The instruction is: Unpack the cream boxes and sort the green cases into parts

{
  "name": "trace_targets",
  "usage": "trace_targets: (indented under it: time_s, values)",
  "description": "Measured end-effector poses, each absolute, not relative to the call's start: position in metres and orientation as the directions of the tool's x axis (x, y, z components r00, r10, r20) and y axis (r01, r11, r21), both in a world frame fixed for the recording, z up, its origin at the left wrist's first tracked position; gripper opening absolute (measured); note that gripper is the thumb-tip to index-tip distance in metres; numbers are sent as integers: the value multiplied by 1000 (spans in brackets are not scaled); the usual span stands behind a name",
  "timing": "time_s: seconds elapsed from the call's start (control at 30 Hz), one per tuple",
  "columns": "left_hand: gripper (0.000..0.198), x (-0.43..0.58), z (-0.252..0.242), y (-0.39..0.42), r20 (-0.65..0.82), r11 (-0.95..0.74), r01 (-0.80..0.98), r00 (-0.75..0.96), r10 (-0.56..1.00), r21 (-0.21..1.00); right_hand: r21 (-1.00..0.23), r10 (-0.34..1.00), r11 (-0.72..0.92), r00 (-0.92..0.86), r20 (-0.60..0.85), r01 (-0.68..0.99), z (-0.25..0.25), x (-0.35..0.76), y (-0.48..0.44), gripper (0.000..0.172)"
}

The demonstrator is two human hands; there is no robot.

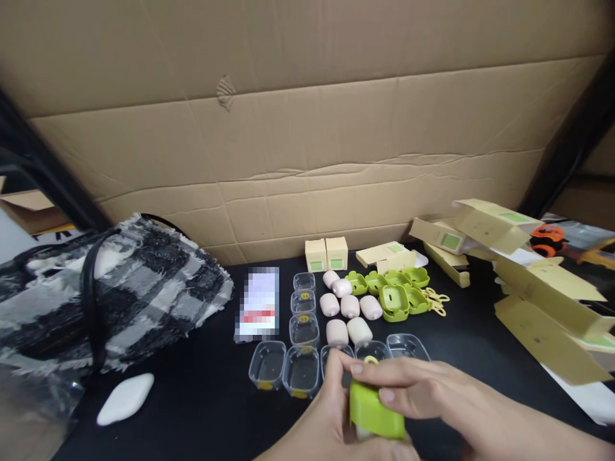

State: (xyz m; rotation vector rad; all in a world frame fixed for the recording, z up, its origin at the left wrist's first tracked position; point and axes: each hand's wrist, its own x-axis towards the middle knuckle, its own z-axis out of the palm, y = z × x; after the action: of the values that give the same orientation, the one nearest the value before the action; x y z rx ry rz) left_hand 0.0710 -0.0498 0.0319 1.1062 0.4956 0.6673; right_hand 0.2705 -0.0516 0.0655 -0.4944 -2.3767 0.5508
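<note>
A lime-green plastic case [375, 410] with a pale yellow loop at its top is between my two hands, close to me. My left hand [327, 413] wraps round it from the left and below. From the right, my right hand [427, 390] presses its fingertips on the case's top and side. A whitish part shows under its lower edge. Just beyond my hands stand transparent plastic boxes [268, 365], partly hidden by my fingers. Behind them lie several pale pink rounded pieces [350, 306] and several green flower-shaped holders [394, 301] with yellow loops [436, 301].
Two small yellow boxes [316, 255] stand at the back by the cardboard wall [307, 128]. Opened yellow boxes [548, 320] are heaped at right. On the left are a checked black-and-white bag [158, 282], a white rounded object [125, 398] and a blurred-out flat item [259, 304].
</note>
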Motion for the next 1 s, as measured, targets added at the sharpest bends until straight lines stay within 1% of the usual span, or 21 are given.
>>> trace_targets:
  time_s: [0.07,0.17,0.27,0.3,0.37,0.4,0.43,0.5,0.53,0.63,0.7,0.77,0.8,0.83,0.9,0.93,0.97,1.0]
  values:
    - [59,71,29,-49,-39,280,-227,708,705,933,-489,460,848,-740,490,203,64,272,-51,77]
    - [69,67,32,-46,-91,292,-153,730,677,944,-448,448,865,-747,491,225,65,272,-52,71]
    - [77,64,34,-45,-69,225,-110,746,662,968,-354,424,895,-769,479,273,69,270,-57,71]
    - [83,63,34,-45,-64,202,-94,751,657,975,-315,414,904,-773,480,289,71,269,-59,68]
    - [100,62,33,-46,-77,182,-55,762,643,982,-244,398,917,-768,502,316,75,268,-62,55]
    - [106,62,34,-47,-88,182,-39,765,638,983,-220,396,918,-756,521,330,77,268,-64,48]
    - [109,61,34,-47,-97,185,-30,766,635,982,-207,400,916,-740,541,344,79,268,-65,42]
    - [102,59,37,-49,-101,187,-28,760,642,982,-205,410,910,-708,575,361,81,269,-65,36]
    - [99,57,39,-49,-102,187,-27,756,647,982,-217,418,906,-695,585,363,81,270,-65,37]
    - [94,51,45,-47,-102,194,-32,761,640,980,-287,445,895,-673,591,340,79,273,-63,51]
    - [88,50,49,-46,-71,195,-68,775,628,978,-340,471,882,-657,589,327,76,273,-63,61]
    - [79,49,56,-45,-33,187,-104,791,611,977,-381,495,868,-622,607,320,73,273,-63,65]
    - [78,50,62,-45,-33,184,-97,800,599,978,-397,509,860,-580,635,320,71,272,-63,65]
    - [77,50,69,-44,-55,174,-60,806,589,983,-415,523,852,-520,675,319,70,272,-62,65]
    - [70,49,86,-39,-138,116,85,790,598,990,-457,552,830,-351,756,320,69,274,-57,61]
    - [55,48,95,-35,-168,48,179,756,633,983,-480,565,815,-260,783,324,69,275,-54,60]
    - [40,47,103,-29,-150,-40,240,717,681,970,-502,574,802,-182,799,325,70,277,-50,58]
    - [32,47,109,-21,-97,-115,256,687,720,960,-525,582,789,-116,805,319,72,280,-46,56]
